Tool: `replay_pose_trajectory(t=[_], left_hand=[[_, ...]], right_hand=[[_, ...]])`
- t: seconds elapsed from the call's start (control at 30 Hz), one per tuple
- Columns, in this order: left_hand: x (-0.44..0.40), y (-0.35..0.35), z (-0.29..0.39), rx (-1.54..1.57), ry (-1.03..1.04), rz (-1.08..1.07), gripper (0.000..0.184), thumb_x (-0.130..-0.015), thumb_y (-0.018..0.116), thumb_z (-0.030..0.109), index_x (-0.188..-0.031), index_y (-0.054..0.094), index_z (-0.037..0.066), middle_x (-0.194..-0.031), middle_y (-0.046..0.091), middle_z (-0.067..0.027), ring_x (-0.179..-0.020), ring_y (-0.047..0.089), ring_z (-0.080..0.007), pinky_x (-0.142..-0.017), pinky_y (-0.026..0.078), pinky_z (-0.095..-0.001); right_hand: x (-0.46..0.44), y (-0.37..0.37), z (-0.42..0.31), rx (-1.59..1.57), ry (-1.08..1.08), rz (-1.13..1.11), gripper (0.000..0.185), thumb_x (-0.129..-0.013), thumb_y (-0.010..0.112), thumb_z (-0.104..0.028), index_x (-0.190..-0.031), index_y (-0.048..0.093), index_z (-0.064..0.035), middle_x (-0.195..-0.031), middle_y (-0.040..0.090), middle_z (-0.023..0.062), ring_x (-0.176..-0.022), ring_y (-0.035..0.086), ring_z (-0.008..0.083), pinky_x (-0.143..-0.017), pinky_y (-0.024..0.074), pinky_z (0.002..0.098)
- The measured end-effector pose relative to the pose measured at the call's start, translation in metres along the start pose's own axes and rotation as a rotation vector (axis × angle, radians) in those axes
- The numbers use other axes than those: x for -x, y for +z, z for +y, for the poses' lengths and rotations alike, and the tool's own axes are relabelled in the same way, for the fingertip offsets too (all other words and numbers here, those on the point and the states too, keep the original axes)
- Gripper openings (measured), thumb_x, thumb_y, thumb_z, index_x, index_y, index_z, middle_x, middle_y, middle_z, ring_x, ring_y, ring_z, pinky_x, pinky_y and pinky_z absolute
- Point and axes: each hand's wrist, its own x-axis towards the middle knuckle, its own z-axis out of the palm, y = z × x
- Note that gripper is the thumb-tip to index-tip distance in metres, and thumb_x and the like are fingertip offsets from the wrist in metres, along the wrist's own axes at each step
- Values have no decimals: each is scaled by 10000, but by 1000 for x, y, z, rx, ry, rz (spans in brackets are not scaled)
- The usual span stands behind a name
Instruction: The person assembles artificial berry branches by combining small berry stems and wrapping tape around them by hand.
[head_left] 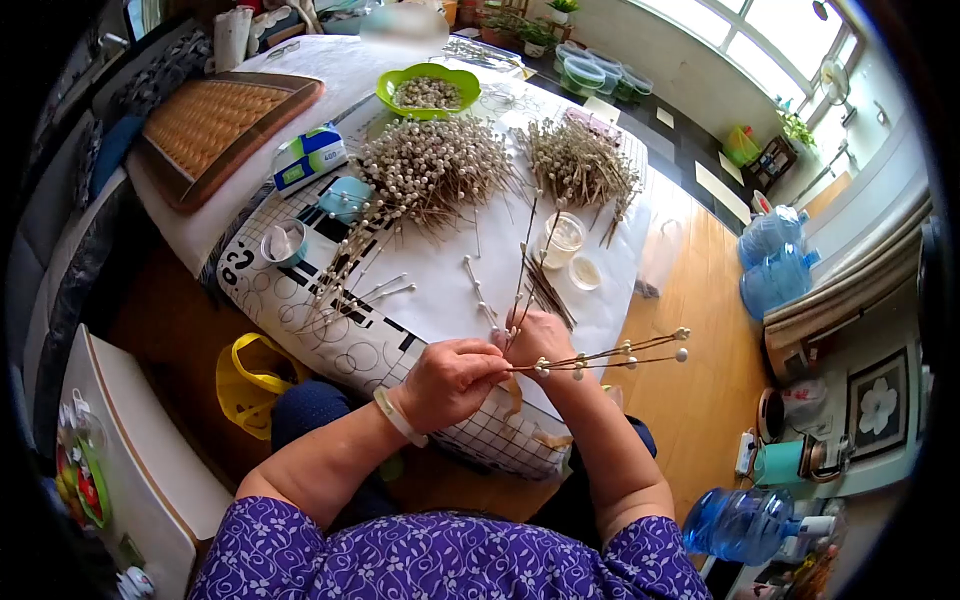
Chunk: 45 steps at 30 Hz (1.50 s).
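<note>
My left hand (452, 382), with a pale bangle at the wrist, pinches the thin stems of a beaded sprig (628, 350). The sprig's white bead tips point right, passing over my right wrist. Close beside it, my right hand (540, 338) is closed at the base of an upright dark twig (522, 265) with small buds; its fingertips are partly hidden. A strip of brown tape (515, 396) hangs below the hands. Just beyond them lie a white-beaded stem (480, 290) and a bundle of bare brown sticks (548, 292).
Two heaps of beaded stems, a large one (435, 170) and a smaller one (580, 165), lie on the table. Around them are a green bowl of beads (428, 72), a tissue pack (308, 158), a small tub (284, 243) and a clear round container (562, 235). A yellow bag (245, 385) stands below left.
</note>
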Motion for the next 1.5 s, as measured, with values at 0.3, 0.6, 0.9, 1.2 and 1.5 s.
replay_pose_trajectory(t=[0.3, 0.6, 0.9, 1.2, 1.5], left_hand=[[-5, 0, -3, -31, -59, -6, 116, -687, 637, -22, -801, 619, -8, -762, 612, -128, -644, 605, -225, -561, 488, -272], [-17, 17, -3, -26, -65, -11, 69, -715, 627, 6, -783, 614, 0, -748, 615, -117, -651, 597, -248, -581, 486, -298], [-23, 29, -5, -65, 11, -80, 82, -699, 629, -18, -779, 614, -9, -773, 622, -132, -690, 615, -248, -599, 504, -301], [-22, 32, -4, -74, -6, -78, 68, -712, 608, -11, -779, 603, -14, -762, 616, -133, -702, 611, -260, -607, 499, -310], [-22, 29, -5, -73, 15, -117, 91, -689, 611, -8, -777, 608, 15, -766, 610, -110, -667, 597, -256, -587, 487, -308]], right_hand=[[7, -1, 18, -859, 30, 22, 171, -779, 580, -137, -717, 539, 17, -642, 577, 126, -589, 578, 227, -534, 460, 312], [40, -38, 7, -1368, 28, 98, 71, -826, 553, -50, -802, 495, -18, -662, 569, 38, -559, 530, 78, -488, 430, 213], [43, -34, 24, -1237, -106, 240, 92, -800, 585, -27, -788, 497, -4, -660, 562, 30, -579, 520, 70, -501, 426, 208], [43, -32, 19, -1080, -160, 279, 69, -781, 594, 8, -766, 529, -10, -641, 541, -14, -556, 475, 34, -489, 396, 183], [42, -32, 21, -1398, -29, 58, 88, -791, 613, -65, -810, 575, 12, -682, 568, 13, -623, 514, 57, -541, 437, 201]])
